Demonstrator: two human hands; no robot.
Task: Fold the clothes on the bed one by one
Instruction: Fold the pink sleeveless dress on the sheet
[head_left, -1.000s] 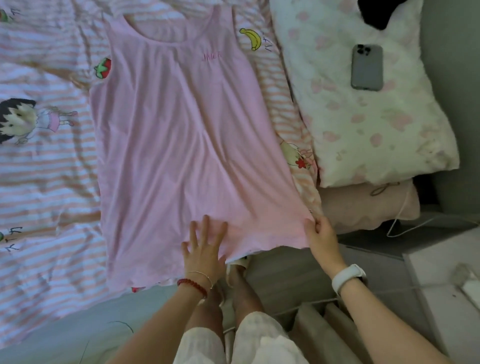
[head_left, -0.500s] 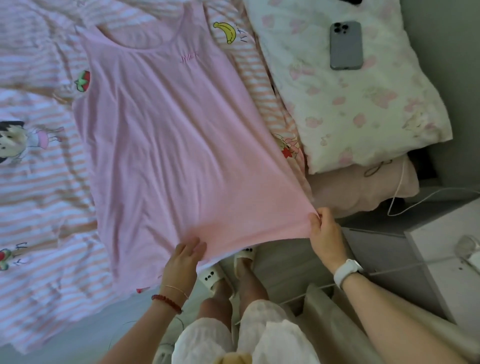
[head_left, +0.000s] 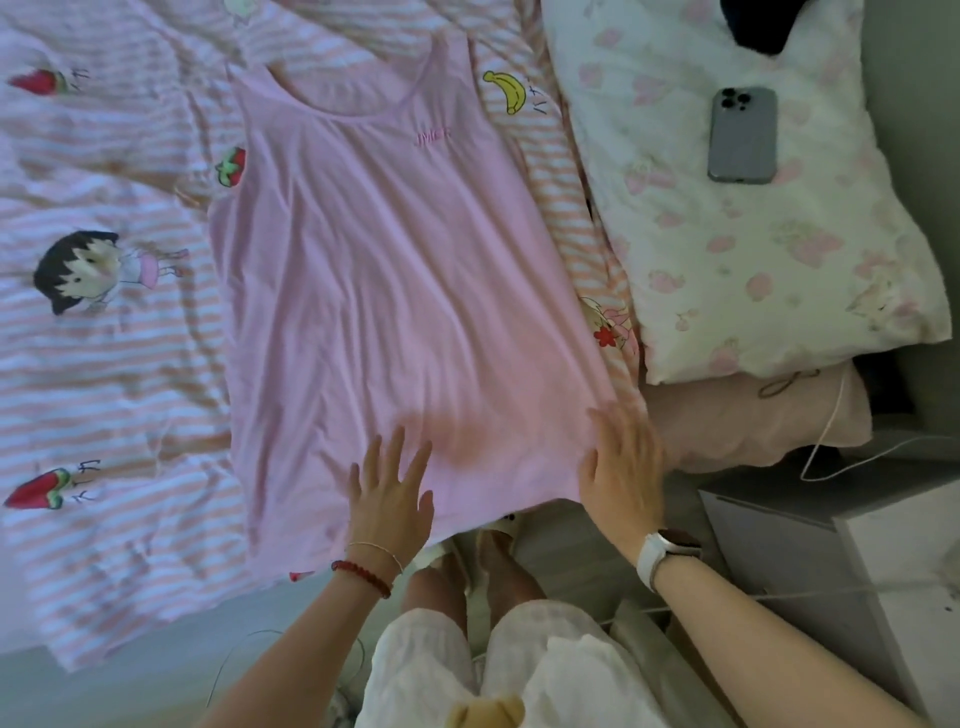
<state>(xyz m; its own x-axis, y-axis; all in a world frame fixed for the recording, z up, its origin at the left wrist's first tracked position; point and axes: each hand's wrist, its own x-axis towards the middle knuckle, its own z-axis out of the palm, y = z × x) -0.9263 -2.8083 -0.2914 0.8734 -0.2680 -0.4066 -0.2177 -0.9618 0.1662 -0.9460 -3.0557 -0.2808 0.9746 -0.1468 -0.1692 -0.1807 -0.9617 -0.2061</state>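
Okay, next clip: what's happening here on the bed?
A person stands at the bed edge with a pink sleeveless top spread face up on the striped sheet. Both hands lie flat with fingers straight on its hem: the left hand near the middle, the right hand, blurred, at the hem's right corner. No fold has been made yet. A phone rests on the pillow.

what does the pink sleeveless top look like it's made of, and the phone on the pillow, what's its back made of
The pink sleeveless top looks like thin, matte knit fabric, likely a soft jersey: it lies limp with fine ripples and has no sheen. The phone shows a smooth grey-blue back with a dull, even finish, possibly frosted glass or a matte case; the view cannot settle which.
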